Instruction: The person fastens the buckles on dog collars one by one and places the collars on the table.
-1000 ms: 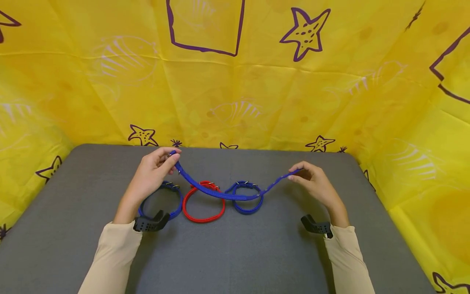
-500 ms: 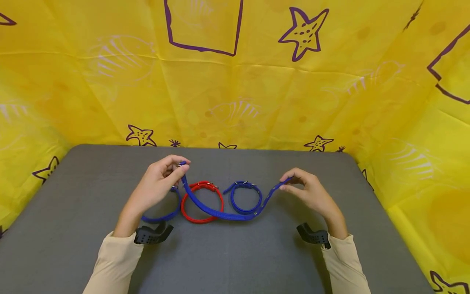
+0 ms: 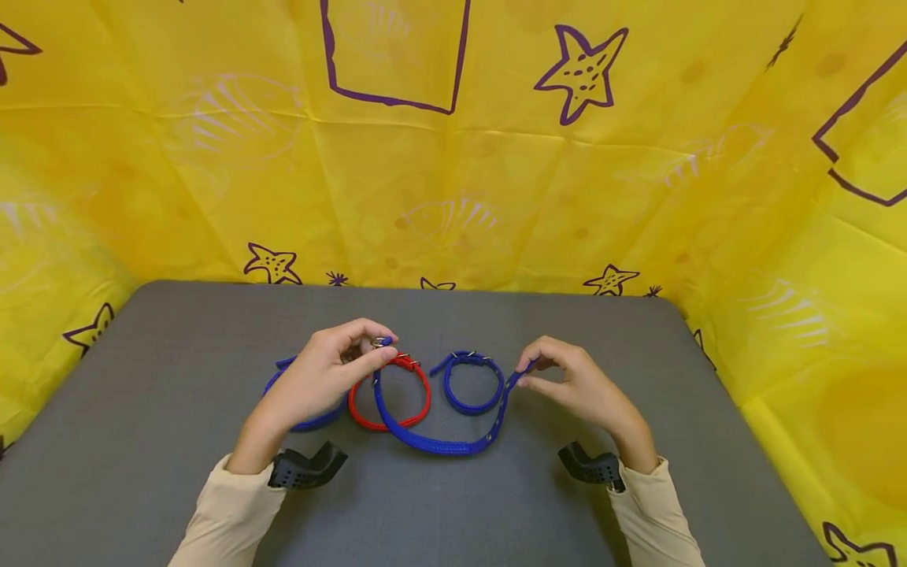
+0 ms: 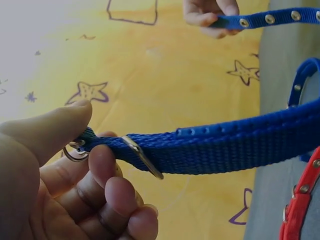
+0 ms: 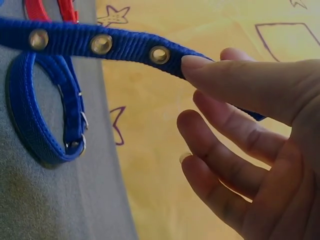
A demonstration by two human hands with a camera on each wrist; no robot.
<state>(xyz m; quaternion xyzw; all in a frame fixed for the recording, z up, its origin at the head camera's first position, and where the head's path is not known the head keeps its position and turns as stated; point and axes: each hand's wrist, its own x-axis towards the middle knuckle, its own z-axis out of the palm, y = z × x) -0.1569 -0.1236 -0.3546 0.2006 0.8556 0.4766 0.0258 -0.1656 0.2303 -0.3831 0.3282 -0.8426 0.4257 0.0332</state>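
Observation:
Between both hands hangs an unbuckled blue collar (image 3: 442, 446), sagging in a U. My left hand (image 3: 347, 366) pinches its buckle end between thumb and forefinger; a metal ring (image 4: 76, 151) and a metal keeper loop (image 4: 142, 156) show there in the left wrist view. My right hand (image 3: 570, 386) pinches the other end, where metal eyelets (image 5: 101, 44) line the strap. On the table behind lie a buckled red collar (image 3: 427, 402) and a small buckled blue collar (image 3: 448, 386). Another blue collar (image 3: 319, 421) lies partly hidden under my left hand.
The grey table (image 3: 453, 520) reaches back to a yellow cloth (image 3: 453, 173) printed with starfish and fish, which also hangs at both sides. A black wrist camera mount sits on each wrist.
Both hands have come closer together and nearer to the body, the left moving right and the right moving left. The held collar's sag has deepened into a U.

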